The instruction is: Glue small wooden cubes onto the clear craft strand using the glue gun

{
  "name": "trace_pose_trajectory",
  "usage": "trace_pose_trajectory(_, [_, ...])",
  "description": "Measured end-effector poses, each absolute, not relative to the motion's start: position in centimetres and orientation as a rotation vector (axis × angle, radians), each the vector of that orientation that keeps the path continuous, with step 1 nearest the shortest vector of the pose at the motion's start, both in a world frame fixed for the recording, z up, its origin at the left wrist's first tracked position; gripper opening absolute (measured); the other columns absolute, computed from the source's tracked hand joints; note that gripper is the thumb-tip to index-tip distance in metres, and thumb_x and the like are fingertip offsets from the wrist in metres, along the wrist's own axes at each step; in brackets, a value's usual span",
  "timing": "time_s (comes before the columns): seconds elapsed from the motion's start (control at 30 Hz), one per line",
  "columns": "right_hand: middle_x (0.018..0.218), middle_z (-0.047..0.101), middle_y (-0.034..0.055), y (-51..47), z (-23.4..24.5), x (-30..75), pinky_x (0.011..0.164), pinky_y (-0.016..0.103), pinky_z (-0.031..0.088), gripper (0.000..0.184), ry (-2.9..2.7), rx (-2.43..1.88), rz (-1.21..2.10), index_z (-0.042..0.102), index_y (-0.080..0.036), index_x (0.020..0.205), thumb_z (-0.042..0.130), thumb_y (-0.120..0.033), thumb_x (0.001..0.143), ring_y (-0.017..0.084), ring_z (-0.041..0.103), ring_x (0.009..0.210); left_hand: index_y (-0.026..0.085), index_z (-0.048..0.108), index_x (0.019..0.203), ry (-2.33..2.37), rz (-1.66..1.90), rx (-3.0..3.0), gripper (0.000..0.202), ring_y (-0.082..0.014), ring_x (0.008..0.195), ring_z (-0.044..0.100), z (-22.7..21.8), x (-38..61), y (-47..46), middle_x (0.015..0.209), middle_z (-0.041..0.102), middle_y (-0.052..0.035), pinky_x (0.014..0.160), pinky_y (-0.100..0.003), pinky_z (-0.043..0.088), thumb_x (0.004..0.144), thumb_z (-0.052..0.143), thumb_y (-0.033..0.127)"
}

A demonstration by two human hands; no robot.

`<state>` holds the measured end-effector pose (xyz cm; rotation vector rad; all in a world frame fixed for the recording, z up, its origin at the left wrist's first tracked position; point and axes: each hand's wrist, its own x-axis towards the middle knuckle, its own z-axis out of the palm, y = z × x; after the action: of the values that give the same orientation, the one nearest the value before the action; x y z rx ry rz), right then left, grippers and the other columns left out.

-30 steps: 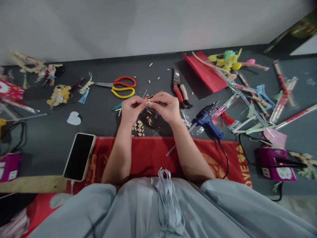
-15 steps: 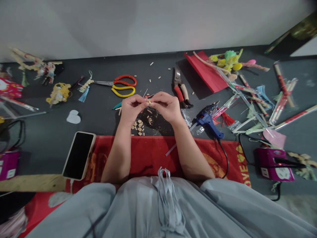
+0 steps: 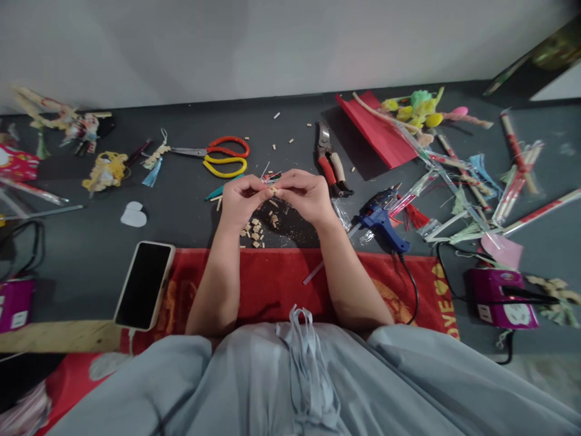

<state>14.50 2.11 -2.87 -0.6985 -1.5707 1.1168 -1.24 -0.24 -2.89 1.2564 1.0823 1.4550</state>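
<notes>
Between the fingertips of my left hand [image 3: 245,198] and my right hand [image 3: 305,192] is a small pale wooden piece [image 3: 273,191]. Both hands pinch it from either side, above the dark table. Its exact shape is mostly covered by my thumbs. A thin pale strand [image 3: 265,169] sticks up behind the fingers. Below my left hand lies a pile of small cut wooden bits [image 3: 255,232], with a few more bits [image 3: 273,220] between my wrists. A teal pen-like item [image 3: 216,192] is partly hidden behind my left hand.
Scissors [image 3: 224,156] lie beyond my left hand, pruning shears [image 3: 331,160] beyond my right. A blue glue gun [image 3: 384,221] rests to the right, its cord crossing the red towel [image 3: 281,278]. A phone [image 3: 144,286] sits at left. Wrapped sticks [image 3: 517,181] and a red sheet [image 3: 379,130] lie right.
Hardly anything differs. Both hands keep the same pinch on the small wooden piece, and the view has shifted very slightly.
</notes>
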Motion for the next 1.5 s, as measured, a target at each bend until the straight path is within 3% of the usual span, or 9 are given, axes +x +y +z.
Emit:
trace_pose_trajectory(0.2, [0.081, 0.07, 0.003, 2.1, -2.8, 14.6, 0.06, 0.024, 0.047, 0.011, -1.612, -0.783, 1.12, 0.074, -0.019, 0.082, 0.068, -0.028, 0.078, 0.011, 0.061, 0.072, 0.017, 0.063, 0.056, 1.194, 1.403, 1.258, 0.033, -0.0027, 0.041, 0.044, -2.5, -0.8, -0.3, 0.051, 0.052, 0.0051, 0.039, -0.017, 0.033, 0.054, 0.084, 0.043])
trace_pose_trajectory(0.43, [0.085, 0.067, 0.0027, 2.3, -2.5, 14.8, 0.075, 0.029, 0.051, 0.013, -1.66, -0.837, 0.975, 0.073, -0.021, 0.088, 0.061, -0.023, 0.084, 0.012, 0.061, 0.08, 0.018, 0.067, 0.06, 1.215, 1.378, 1.091, 0.032, -0.0024, 0.039, 0.044, -2.9, -0.3, -0.1, 0.051, 0.055, 0.0047, 0.038, -0.017, 0.032, 0.057, 0.081, 0.046])
trace_pose_trajectory(0.7, [0.084, 0.065, 0.0027, 2.3, -2.5, 14.9, 0.075, 0.029, 0.05, 0.02, -1.758, -0.804, 0.853, 0.074, -0.022, 0.091, 0.057, -0.014, 0.084, 0.011, 0.061, 0.08, 0.017, 0.069, 0.059, 1.212, 1.325, 0.864, 0.037, -0.0027, 0.034, 0.042, -2.3, -0.3, 0.0, 0.048, 0.058, 0.0033, 0.031, -0.018, 0.03, 0.046, 0.086, 0.047])
trace_pose_trajectory(1.1, [0.077, 0.068, 0.0011, 1.9, -2.4, 14.3, 0.068, 0.026, 0.053, 0.01, -1.657, -0.849, 0.831, 0.069, -0.019, 0.085, 0.069, -0.025, 0.077, 0.011, 0.062, 0.072, 0.018, 0.07, 0.061, 1.164, 1.298, 0.73, 0.036, -0.0021, 0.034, 0.04, -1.8, 0.3, -0.2, 0.044, 0.055, 0.0047, 0.029, -0.015, 0.027, 0.045, 0.087, 0.045])
trace_pose_trajectory(1.27, [0.078, 0.069, 0.0022, 1.8, -2.1, 14.6, 0.066, 0.027, 0.052, 0.007, -1.73, -0.848, 0.682, 0.07, -0.02, 0.083, 0.064, -0.021, 0.08, 0.011, 0.06, 0.071, 0.017, 0.07, 0.061, 1.17, 1.257, 0.706, 0.037, -0.0019, 0.035, 0.041, -1.6, 0.3, -0.3, 0.05, 0.06, 0.0031, 0.028, -0.014, 0.027, 0.041, 0.088, 0.043])
trace_pose_trajectory(1.5, [0.079, 0.07, 0.003, 2.0, -2.4, 14.8, 0.068, 0.028, 0.051, 0.011, -1.758, -0.832, 0.643, 0.071, -0.02, 0.083, 0.063, -0.026, 0.083, 0.013, 0.062, 0.074, 0.016, 0.067, 0.058, 1.185, 1.2, 0.692, 0.039, -0.002, 0.035, 0.041, -1.4, 0.3, -0.3, 0.049, 0.058, 0.0029, 0.026, -0.014, 0.025, 0.039, 0.088, 0.044])
